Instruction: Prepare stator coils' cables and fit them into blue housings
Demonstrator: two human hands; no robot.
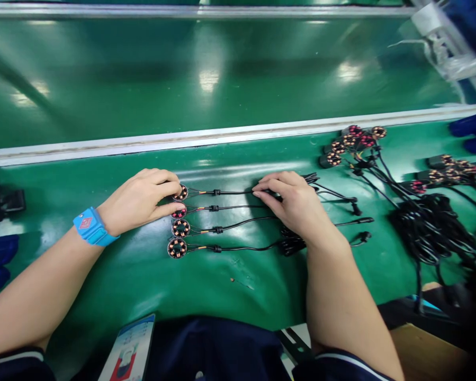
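Several round motor stators with copper windings lie in a column on the green table mat, each with a black cable running to the right. My left hand (146, 196) has its fingers closed around the topmost stator (183, 192), partly covering it. Its thumb reaches the edge of the red-wound stator (179, 210) just below. My right hand (295, 201) pinches the topmost black cable (238, 192) between thumb and fingers. Beneath that hand, coiled cable bundles (292, 244) are partly hidden. Small black grommets (217, 248) sit on the cables near the stators.
To the right lie a cluster of stators (349, 142) and another group (452, 172), with a heap of coiled black cables (430, 227). A white ledge (142, 144) crosses behind the mat. A dark object (1, 201) stands at the left edge.
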